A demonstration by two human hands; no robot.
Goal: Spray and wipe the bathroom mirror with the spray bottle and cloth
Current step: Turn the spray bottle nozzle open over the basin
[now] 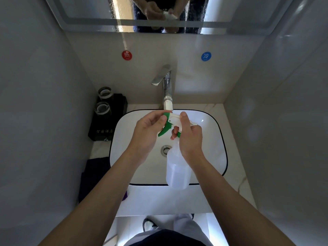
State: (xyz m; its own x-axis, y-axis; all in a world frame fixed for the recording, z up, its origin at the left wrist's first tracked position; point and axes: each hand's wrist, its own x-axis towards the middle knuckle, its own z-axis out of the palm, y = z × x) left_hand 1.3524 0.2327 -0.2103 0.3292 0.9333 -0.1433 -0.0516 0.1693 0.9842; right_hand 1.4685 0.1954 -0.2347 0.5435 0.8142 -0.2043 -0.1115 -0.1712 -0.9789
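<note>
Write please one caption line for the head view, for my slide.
Over the sink, right hand holds the spray bottle; left hand pinches its green nozzle.

A pale marble-look counter (pixel 230 121) carries a white basin (pixel 213 132), a black tray (pixel 104 125) with 2 glasses (pixel 103 101), and what looks like a dark cloth (pixel 94 174).

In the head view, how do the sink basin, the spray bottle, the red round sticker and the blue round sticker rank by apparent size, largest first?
1. Sink basin.
2. Spray bottle, though it is held nearer the camera.
3. Red sticker and blue sticker: they look alike, so I do not rank them.
</note>
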